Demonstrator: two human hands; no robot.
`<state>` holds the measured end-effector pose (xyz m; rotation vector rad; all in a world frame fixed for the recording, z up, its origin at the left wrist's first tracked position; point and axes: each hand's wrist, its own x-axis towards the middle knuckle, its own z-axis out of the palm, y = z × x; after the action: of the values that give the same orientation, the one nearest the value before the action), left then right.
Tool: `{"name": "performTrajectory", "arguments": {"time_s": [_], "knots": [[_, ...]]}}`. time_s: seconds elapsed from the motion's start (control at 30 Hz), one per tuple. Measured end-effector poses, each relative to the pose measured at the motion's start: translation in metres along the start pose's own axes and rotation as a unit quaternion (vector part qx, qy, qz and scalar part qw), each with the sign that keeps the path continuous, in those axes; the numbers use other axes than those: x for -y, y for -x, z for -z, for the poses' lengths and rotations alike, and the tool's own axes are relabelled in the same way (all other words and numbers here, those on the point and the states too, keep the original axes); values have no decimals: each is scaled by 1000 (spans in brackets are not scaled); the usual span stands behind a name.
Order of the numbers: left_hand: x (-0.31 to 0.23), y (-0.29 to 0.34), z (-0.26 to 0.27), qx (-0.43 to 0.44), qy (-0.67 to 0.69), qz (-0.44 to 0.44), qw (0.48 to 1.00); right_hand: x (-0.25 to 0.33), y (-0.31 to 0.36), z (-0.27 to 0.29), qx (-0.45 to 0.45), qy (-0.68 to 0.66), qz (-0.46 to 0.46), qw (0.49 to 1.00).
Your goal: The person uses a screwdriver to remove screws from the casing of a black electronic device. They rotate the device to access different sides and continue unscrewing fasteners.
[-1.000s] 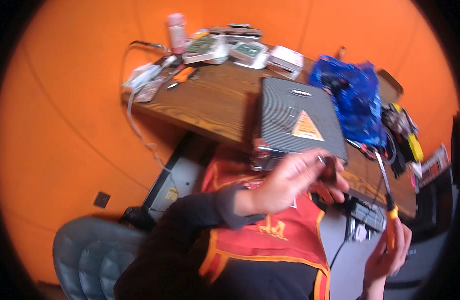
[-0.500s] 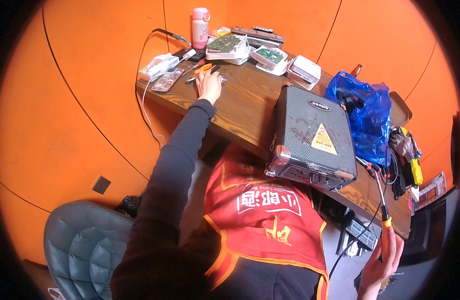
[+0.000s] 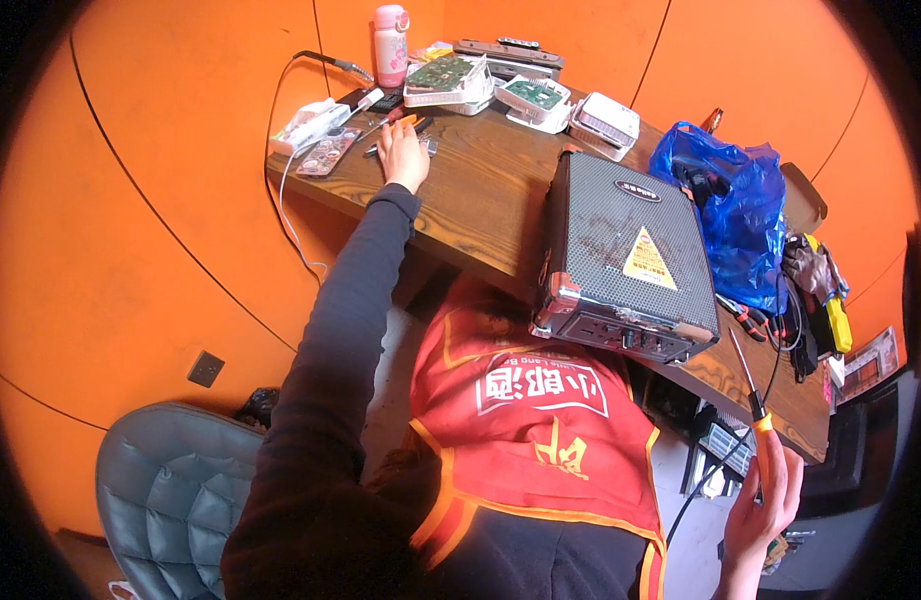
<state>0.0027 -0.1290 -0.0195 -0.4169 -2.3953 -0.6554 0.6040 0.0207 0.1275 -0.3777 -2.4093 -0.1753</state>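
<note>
My right hand (image 3: 766,500) is closed round the handle of a screwdriver (image 3: 757,405) with a yellow collar, its long shaft pointing up over the table's right front part. At the table's far left, my left hand (image 3: 404,160) reaches out palm down, fingers apart, over small tools. An orange-handled tool (image 3: 409,120) shows by its fingertips; a small grey item beside the thumb is too unclear to name. Between my hands a black box speaker (image 3: 621,225) with a mesh front and metal corners lies on the table, its control panel facing me.
Opened white devices with green circuit boards (image 3: 534,95), a pink bottle (image 3: 390,45) and a phone (image 3: 329,153) occupy the table's far side. A blue plastic bag (image 3: 726,210) and red-black pliers (image 3: 743,315) sit right of the speaker. A grey chair (image 3: 176,490) stands at left.
My left hand has shifted slightly left and away from me among the tools. The screwdriver in my right hand has moved a little left, its tip now clear of the pliers.
</note>
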Motion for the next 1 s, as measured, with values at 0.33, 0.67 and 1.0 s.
{"name": "performTrajectory", "arguments": {"time_s": [0.33, 0.67, 1.0], "knots": [[8, -4, 7, -118, 126, -159, 972, 2, -9, -1, -8, -15, 33, 999], [-6, 0, 26, -145, 183, -139, 962, -8, 4, -34, -122, -574, -255, 769], [-14, 6, 40, -192, 232, -129, 945, 5, 24, -64, 394, -518, -485, 584]]}}
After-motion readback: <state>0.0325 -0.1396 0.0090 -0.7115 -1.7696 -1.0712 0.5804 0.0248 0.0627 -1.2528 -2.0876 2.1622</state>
